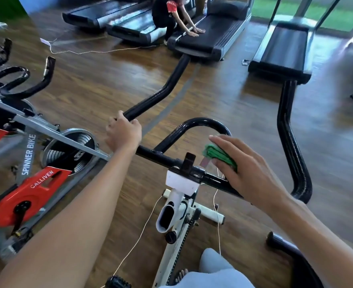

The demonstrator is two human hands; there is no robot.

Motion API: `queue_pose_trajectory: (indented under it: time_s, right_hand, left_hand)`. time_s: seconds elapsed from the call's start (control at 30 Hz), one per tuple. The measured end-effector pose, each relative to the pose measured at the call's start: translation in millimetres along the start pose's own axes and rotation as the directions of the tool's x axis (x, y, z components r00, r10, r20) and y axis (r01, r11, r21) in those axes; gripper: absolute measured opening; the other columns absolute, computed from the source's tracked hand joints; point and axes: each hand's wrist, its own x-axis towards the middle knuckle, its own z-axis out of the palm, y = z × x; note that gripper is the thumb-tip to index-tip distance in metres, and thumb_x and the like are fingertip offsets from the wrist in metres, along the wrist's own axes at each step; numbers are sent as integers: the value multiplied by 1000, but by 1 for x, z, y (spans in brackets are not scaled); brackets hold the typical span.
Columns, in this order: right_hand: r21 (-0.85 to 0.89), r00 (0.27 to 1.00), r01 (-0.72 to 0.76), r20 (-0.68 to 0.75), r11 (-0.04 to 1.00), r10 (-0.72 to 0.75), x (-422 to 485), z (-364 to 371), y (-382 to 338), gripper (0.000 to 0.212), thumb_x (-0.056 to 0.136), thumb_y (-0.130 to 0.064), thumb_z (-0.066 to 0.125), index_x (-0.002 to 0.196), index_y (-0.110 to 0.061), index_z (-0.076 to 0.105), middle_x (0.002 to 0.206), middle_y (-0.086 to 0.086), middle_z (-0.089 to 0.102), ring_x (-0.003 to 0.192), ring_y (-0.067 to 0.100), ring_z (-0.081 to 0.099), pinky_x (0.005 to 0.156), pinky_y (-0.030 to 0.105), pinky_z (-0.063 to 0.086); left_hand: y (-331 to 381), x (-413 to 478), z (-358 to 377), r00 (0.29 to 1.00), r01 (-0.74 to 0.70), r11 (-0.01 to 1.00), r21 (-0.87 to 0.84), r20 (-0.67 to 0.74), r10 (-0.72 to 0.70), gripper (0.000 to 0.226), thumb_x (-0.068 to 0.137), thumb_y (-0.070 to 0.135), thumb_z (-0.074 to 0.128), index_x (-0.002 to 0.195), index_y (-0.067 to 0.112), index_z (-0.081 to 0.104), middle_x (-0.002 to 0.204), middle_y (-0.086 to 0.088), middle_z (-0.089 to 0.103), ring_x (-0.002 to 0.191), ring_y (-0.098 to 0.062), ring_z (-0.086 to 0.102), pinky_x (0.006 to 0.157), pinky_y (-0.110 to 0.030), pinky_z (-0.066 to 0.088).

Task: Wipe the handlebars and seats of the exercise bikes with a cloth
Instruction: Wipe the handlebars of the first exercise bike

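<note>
Firmly curled, the left hand (124, 134) wraps its fingers round the black tubular handlebar (156, 155) of a white-framed exercise bike (176, 206), gripping it just where the left horn bends up and away. The right hand (248, 171) lies nearly flat, fingers straight and a little spread, and presses a folded green cloth (218, 155) onto the right side of the same bar, beside the foot of its rounded centre loop. Only the cloth's edge shows past the fingers; the rest is hidden beneath the hand, and whether the thumb helps hold it cannot be told. A thin white cable (138, 240) hangs down past the bike's frame toward the floor. Underneath everything runs a glossy brown wood-plank floor (233, 96). To the left stands a red and grey spin bike (32, 190) lettered "SPINNER BIKE" and "CALLIVEN", with its own black handlebars further back. Across the room sits a row of black treadmills (283, 48), and another person in dark clothes (165, 13) crouches there with both palms flat on one belt. Beyond the treadmills, at the upper right, green grass shows through tall glass panels (337, 15).
</note>
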Motion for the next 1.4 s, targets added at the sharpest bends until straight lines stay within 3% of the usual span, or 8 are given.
queue_pose_trajectory:
  time_s: [0.23, 0.47, 0.77, 0.93, 1.1, 1.23, 1.3, 1.4]
  right_hand:
    - [44, 940, -17, 341, 999, 1, 49, 28, -10, 50, 102, -31, 52, 149, -43, 40, 151, -19, 39, 137, 8, 42, 113, 38, 37]
    - [98, 719, 44, 688, 994, -100, 39, 10, -6, 50, 93, -71, 16, 141, -73, 4, 156, -42, 0, 147, -11, 6, 125, 33, 11]
    - [139, 783, -35, 619, 990, -59, 60, 28, -20, 41, 107, -45, 32, 145, -59, 32, 154, -37, 24, 144, -9, 24, 124, 34, 18]
    - [201, 709, -29, 695, 979, -122, 56, 7, -6, 42, 101, -49, 40, 141, -61, 38, 155, -34, 23, 140, -20, 18, 111, 4, 10]
    - [234, 807, -20, 578, 972, -122, 63, 28, -17, 40, 103, -31, 53, 133, -58, 53, 152, -35, 33, 139, -10, 33, 120, 24, 26]
    - [292, 770, -64, 623, 954, -139, 62, 20, -8, 37, 100, -38, 55, 133, -56, 54, 148, -30, 42, 138, -11, 35, 121, 30, 27]
    - [301, 766, -59, 626, 952, -150, 70, 12, -3, 38, 98, -27, 61, 130, -48, 59, 136, -29, 56, 127, -6, 52, 114, 32, 38]
    - [350, 838, -131, 538, 927, -84, 89, 2, -3, 42, 96, -21, 64, 130, -45, 59, 103, -17, 72, 74, 16, 66, 73, 38, 58]
  left_hand:
    - [2, -2, -4, 1000, -10, 999, -34, -11, 10, 46, 97, 28, 49, 142, 18, 45, 137, -13, 50, 125, -35, 48, 97, -50, 42]
    - [2, -3, -5, 1000, -9, 999, -49, -23, 8, 44, 101, 31, 44, 142, 17, 46, 138, -13, 50, 124, -34, 49, 96, -50, 42]
    - [2, -3, -5, 1000, 2, 996, -94, -31, -5, 42, 101, 27, 42, 142, 18, 46, 139, -12, 49, 127, -33, 47, 100, -50, 39]
    - [4, -5, -6, 999, 2, 995, -100, -41, -6, 42, 100, 25, 44, 141, 17, 48, 136, -12, 51, 125, -33, 49, 98, -49, 41]
    - [4, -5, -7, 998, 12, 994, -111, -58, -18, 42, 100, 23, 44, 141, 18, 49, 137, -11, 52, 126, -31, 48, 99, -49, 40]
    - [3, -5, -5, 998, 5, 993, -121, -69, -14, 42, 100, 23, 44, 141, 19, 49, 136, -10, 52, 126, -31, 48, 100, -49, 40]
    - [2, -5, -4, 997, 5, 992, -126, -78, -15, 41, 100, 22, 44, 140, 19, 50, 135, -10, 53, 125, -31, 49, 98, -47, 41]
    - [2, -4, -4, 996, -1, 991, -132, -91, -11, 42, 99, 21, 45, 140, 19, 50, 134, -9, 54, 124, -31, 50, 98, -45, 42]
